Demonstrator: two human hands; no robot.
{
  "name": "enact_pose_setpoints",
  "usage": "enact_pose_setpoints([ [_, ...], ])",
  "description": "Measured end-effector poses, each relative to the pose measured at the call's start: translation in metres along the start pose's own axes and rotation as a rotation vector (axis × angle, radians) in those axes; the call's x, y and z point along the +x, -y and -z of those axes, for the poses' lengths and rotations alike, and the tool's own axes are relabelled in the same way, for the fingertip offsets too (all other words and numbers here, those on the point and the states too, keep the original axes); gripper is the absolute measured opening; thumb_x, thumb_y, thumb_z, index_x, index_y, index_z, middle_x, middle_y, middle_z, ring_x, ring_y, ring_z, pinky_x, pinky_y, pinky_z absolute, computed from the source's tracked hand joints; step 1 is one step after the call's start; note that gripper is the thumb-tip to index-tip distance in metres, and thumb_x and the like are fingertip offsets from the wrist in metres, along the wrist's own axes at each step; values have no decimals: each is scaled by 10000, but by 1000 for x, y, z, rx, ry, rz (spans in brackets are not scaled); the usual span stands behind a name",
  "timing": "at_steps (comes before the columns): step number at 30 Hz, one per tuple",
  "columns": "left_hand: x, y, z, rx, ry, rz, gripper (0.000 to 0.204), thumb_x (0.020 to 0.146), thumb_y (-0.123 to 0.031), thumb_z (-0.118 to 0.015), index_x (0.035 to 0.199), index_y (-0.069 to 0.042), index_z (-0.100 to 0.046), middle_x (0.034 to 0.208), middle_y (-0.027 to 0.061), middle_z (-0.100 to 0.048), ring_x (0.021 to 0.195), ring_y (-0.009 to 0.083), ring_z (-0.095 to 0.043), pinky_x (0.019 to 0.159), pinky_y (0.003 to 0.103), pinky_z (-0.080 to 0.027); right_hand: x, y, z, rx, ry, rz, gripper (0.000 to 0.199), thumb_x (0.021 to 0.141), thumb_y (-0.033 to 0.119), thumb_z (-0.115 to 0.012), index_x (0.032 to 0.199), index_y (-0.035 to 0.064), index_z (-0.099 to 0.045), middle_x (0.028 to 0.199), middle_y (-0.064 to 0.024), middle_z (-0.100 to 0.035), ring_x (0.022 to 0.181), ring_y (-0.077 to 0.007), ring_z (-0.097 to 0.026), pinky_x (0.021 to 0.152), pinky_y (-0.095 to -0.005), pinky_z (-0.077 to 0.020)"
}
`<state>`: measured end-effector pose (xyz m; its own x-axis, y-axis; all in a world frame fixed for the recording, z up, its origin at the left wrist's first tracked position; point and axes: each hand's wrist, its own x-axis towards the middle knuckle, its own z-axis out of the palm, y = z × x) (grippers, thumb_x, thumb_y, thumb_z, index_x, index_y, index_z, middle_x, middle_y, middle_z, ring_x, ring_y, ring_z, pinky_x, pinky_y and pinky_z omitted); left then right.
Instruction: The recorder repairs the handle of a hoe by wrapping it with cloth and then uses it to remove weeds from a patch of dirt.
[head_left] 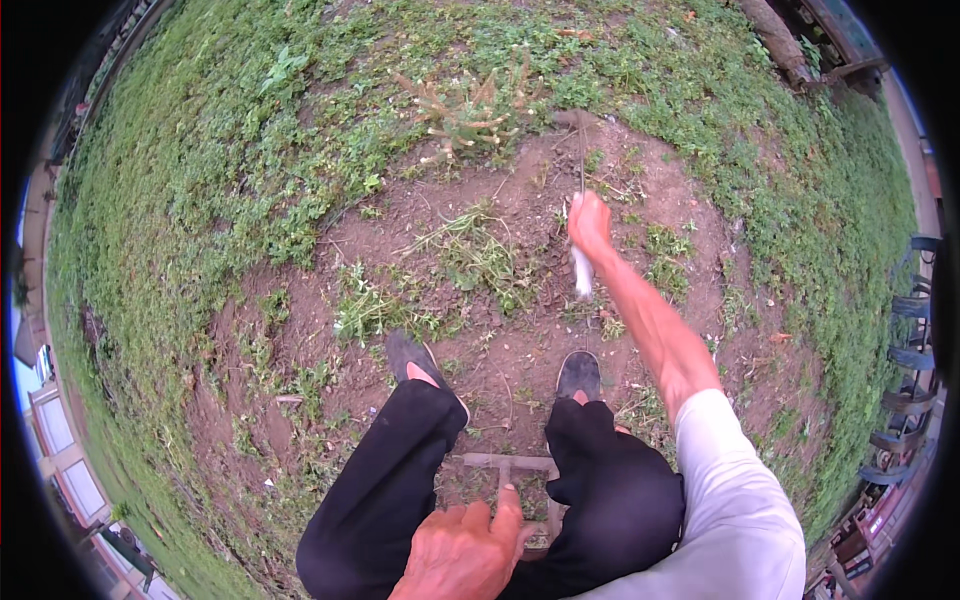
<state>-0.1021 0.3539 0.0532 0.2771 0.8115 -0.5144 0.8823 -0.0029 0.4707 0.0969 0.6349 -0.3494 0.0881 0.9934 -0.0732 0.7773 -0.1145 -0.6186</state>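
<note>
My right hand [590,222], at the end of an outstretched arm, is closed around a hand hoe [582,272]. Its pale handle end shows below the fist, slightly blurred. A thin metal shaft runs forward from the hand to a head at the soil near a spiky cut-back plant [470,118]. My left hand [465,545] hovers between my thighs with nothing visible in it; one finger stretches forward and the others bend loosely. Beyond my feet, pulled weeds [485,255] lie in a loose heap on the bare soil [520,390].
A wooden frame [505,462] shows between my legs. My shoes [580,375] stand on the dirt. Low green plants [230,140] surround the patch. A log [775,40] lies at the far right, with several dark curved objects [910,330] along the right edge.
</note>
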Motion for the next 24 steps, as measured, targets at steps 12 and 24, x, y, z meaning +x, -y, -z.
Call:
enact_pose_setpoints([
  [12,-2,-3,5,-20,-63,-14,368,850,-195,-675,1153,0,-605,709,118,-589,657,308,-639,592,409,-512,-179,34,-29,85,506,161,255,997,223,-448,972,-29,-476,683,-322,-601,661,-522,-618,606,-611,-475],
  [24,-4,3,-3,-7,-65,-14,353,838,-192,-688,1134,-15,-610,739,115,-585,677,298,-636,598,407,-513,15,18,-12,75,-15,30,245,972,199,-506,897,-29,-556,715,-254,-640,684,-466,-649,583,-528,-502],
])
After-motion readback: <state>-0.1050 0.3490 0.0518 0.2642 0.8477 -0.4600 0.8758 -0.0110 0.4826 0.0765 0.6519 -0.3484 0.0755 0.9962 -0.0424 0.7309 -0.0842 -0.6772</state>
